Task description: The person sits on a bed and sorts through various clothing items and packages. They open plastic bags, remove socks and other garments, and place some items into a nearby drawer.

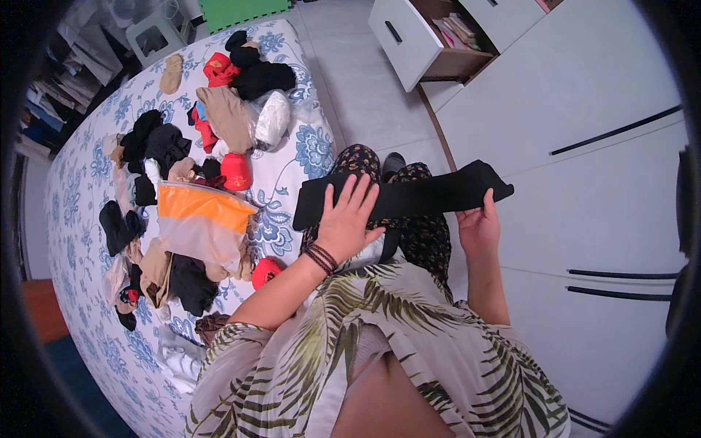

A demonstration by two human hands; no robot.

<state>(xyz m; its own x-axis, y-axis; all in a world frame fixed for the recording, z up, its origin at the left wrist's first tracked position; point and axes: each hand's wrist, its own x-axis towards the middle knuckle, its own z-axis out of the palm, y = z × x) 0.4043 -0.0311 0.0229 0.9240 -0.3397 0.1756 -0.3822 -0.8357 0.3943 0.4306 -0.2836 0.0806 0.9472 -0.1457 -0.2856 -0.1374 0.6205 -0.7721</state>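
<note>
A long black folded stocking or pair of leggings (432, 198) lies stretched across my thighs. My left hand (350, 216) rests flat on its left part, fingers spread, with the fabric underneath. At the far right end, my right hand (480, 220) pinches the cloth, thumb on top and the other fingers below. The black cloth reaches past my right knee, its end bunched and slightly raised. Beneath it are my dark flowered trousers (356, 157).
On my left, a bed with a blue-flowered sheet (315, 145) carries scattered socks and hosiery, a zip bag with an orange band (205, 208) and a red rolled sock (236, 171). A drawer (405, 46) stands pulled out ahead; white cabinet doors (591, 213) line my right.
</note>
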